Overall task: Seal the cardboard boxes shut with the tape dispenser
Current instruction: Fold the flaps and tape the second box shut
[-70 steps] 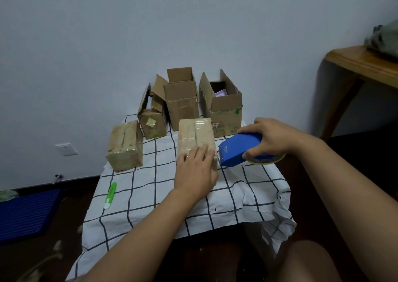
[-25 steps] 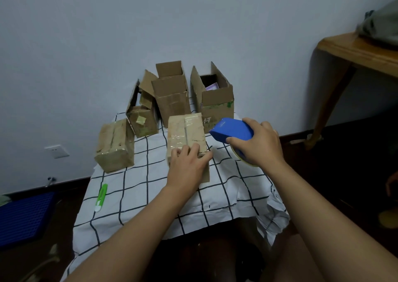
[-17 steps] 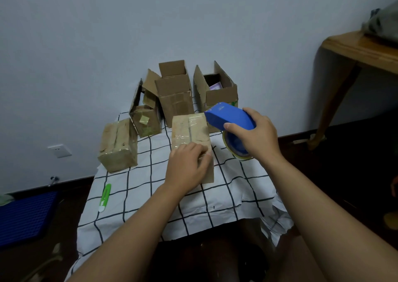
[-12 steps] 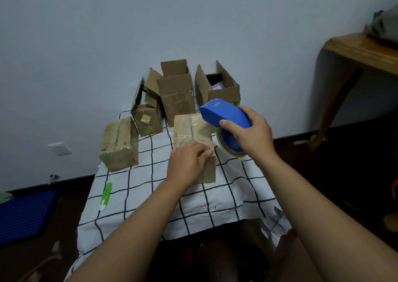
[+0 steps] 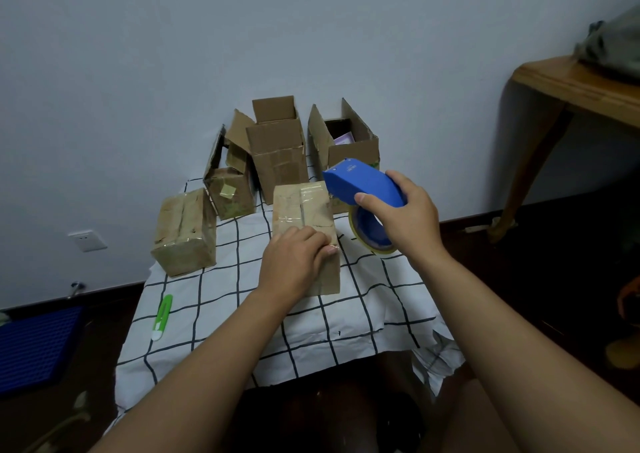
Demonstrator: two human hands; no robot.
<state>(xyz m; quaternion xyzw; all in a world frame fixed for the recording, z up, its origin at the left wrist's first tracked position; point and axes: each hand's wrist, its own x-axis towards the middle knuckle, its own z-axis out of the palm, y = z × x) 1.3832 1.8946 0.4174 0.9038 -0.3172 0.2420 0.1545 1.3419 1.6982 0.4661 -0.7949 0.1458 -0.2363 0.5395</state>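
A person's left hand (image 5: pixel 294 262) presses flat on a closed cardboard box (image 5: pixel 304 217). Their right hand (image 5: pixel 405 220) grips a blue tape dispenser (image 5: pixel 363 189), raised beside the box's far right corner.

1. Plain pale grey-blue wall (image 5: pixel 311 37) ahead, dim even light.
2. Dark floor (image 5: pixel 554 245) with dark skirting along the wall.
3. White wall socket (image 5: pixel 87 240) low, far left of the hands.
4. Wooden table (image 5: pixel 581 85), curved leg, right of the hands.
5. Blue mat (image 5: pixel 34 345) lower left.
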